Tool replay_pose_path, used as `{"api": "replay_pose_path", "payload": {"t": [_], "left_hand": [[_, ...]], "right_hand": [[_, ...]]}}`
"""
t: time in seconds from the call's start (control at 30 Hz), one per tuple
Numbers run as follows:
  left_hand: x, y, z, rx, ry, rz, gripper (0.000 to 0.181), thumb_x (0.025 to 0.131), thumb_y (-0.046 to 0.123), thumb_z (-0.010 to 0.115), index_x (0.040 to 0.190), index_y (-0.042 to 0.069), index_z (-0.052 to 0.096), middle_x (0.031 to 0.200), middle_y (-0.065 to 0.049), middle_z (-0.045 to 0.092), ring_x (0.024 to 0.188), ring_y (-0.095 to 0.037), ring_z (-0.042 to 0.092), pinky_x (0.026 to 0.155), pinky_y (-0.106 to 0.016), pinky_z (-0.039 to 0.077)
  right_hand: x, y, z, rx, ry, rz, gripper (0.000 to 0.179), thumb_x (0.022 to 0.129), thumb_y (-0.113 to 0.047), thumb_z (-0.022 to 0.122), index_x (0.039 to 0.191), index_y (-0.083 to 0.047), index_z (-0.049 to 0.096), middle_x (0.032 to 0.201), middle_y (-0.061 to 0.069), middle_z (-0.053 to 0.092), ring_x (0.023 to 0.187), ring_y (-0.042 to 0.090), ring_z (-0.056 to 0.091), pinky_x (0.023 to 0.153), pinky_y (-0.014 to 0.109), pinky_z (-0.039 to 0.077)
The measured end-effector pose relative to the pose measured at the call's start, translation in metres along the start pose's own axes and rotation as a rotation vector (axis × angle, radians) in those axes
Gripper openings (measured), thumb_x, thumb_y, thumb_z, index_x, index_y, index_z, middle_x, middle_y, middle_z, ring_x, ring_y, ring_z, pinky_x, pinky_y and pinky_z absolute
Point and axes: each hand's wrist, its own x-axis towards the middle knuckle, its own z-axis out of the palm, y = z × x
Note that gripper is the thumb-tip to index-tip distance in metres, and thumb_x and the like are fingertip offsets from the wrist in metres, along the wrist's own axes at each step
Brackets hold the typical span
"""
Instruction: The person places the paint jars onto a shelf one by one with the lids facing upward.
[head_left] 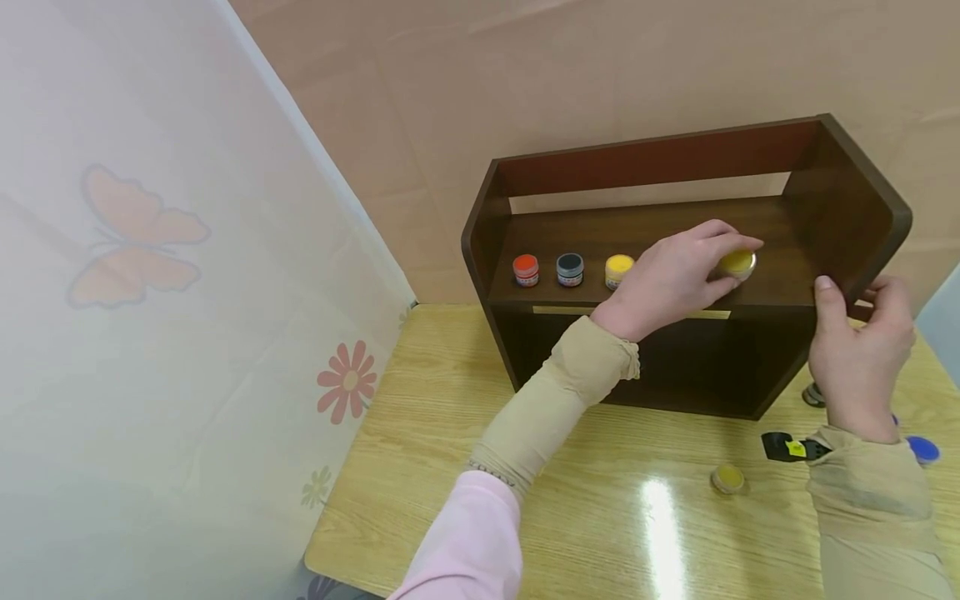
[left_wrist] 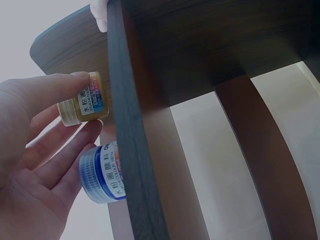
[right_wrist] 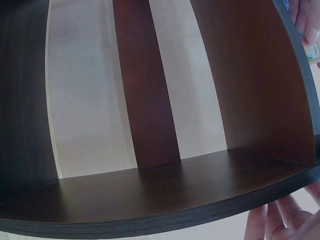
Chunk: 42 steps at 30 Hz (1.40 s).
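Observation:
My left hand [head_left: 675,279] pinches a small ochre paint jar [head_left: 738,264] between thumb and fingers at the right part of the upper shelf [head_left: 652,223]. In the left wrist view, the ochre jar's label faces the camera, and a blue paint jar [left_wrist: 102,172] stands at the shelf edge beside my fingers. The head view has that blue jar hidden behind my left hand. With the thumb on its front edge and the fingers around its outside, my right hand [head_left: 862,358] grips the right side panel [head_left: 855,200] of the dark wooden rack.
Along the upper shelf's left part stand a red jar [head_left: 527,270], a black jar [head_left: 570,270] and a yellow jar [head_left: 619,271]. On the wooden table lie another ochre jar [head_left: 727,478], a dark jar [head_left: 813,394] and a blue-topped jar [head_left: 923,450]. A patterned curtain [head_left: 187,333] hangs at left.

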Motion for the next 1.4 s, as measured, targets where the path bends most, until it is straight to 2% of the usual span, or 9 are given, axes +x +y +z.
{"api": "replay_pose_path", "payload": {"t": [0.4,0.83,1.1,1.2,1.4], "left_hand": [[0.005,0.002,0.008,0.049,-0.045,0.023,0.047,0.101,0.029,0.065,0.144,0.015,0.057,0.139,0.005,0.059,0.120,-0.001,0.054,0.096,-0.007,0.034],[0.010,0.002,0.012,0.102,-0.076,-0.002,0.046,0.103,0.032,0.061,0.146,0.019,0.056,0.139,0.008,0.059,0.122,0.001,0.053,0.098,-0.006,0.032],[0.012,0.000,0.015,0.106,-0.070,-0.006,0.044,0.104,0.033,0.057,0.146,0.019,0.056,0.137,0.007,0.060,0.120,-0.001,0.054,0.097,-0.008,0.034],[0.011,-0.001,0.015,0.120,-0.066,-0.003,0.049,0.104,0.037,0.058,0.149,0.019,0.053,0.139,0.008,0.059,0.123,-0.002,0.053,0.101,-0.010,0.032],[0.006,-0.001,0.012,0.166,0.003,0.003,0.065,0.101,0.051,0.057,0.155,0.018,0.043,0.147,0.006,0.053,0.131,-0.007,0.048,0.107,-0.017,0.030]], "right_hand": [[0.000,0.001,0.002,0.023,0.024,-0.027,0.029,0.101,-0.033,0.061,0.126,-0.019,0.063,0.100,-0.028,0.045,0.089,-0.007,0.045,0.081,0.019,0.034],[0.000,0.001,0.001,0.029,0.023,-0.029,0.027,0.101,-0.032,0.061,0.125,-0.020,0.063,0.100,-0.028,0.045,0.089,-0.008,0.045,0.081,0.019,0.034],[-0.001,0.000,0.001,0.030,0.022,-0.035,0.027,0.101,-0.032,0.062,0.125,-0.019,0.064,0.100,-0.028,0.045,0.088,-0.008,0.045,0.079,0.018,0.033],[-0.001,0.001,0.002,0.033,0.024,-0.038,0.028,0.101,-0.032,0.062,0.125,-0.019,0.064,0.100,-0.028,0.045,0.088,-0.008,0.045,0.079,0.018,0.033],[-0.001,0.002,0.002,0.038,0.028,-0.051,0.028,0.101,-0.032,0.062,0.125,-0.019,0.064,0.100,-0.028,0.046,0.088,-0.009,0.046,0.079,0.018,0.033]]}}
